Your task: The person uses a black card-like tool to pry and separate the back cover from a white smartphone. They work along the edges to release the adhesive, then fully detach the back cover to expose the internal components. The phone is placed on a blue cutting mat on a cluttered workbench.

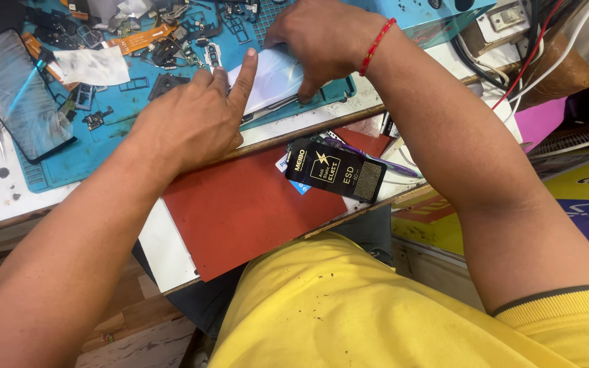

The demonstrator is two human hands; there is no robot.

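Note:
A white phone (274, 78) lies face down on the blue work mat (103, 146). My left hand (189, 123) rests on the mat beside it, with the index finger stretched out and pressing on the phone's left end. My right hand (318, 41), with a red thread around the wrist, covers the phone's far right part, fingers curled over its edge and thumb on its near side. Much of the phone is hidden under both hands.
A dark phone screen (18, 95) lies at the mat's left. Small parts, flex cables and a crumpled tissue (93, 66) litter the mat's far side. Nearer me sit a red mat (240, 208), a black packet (335, 170) and a purple pen (376, 160). Cables run at the right.

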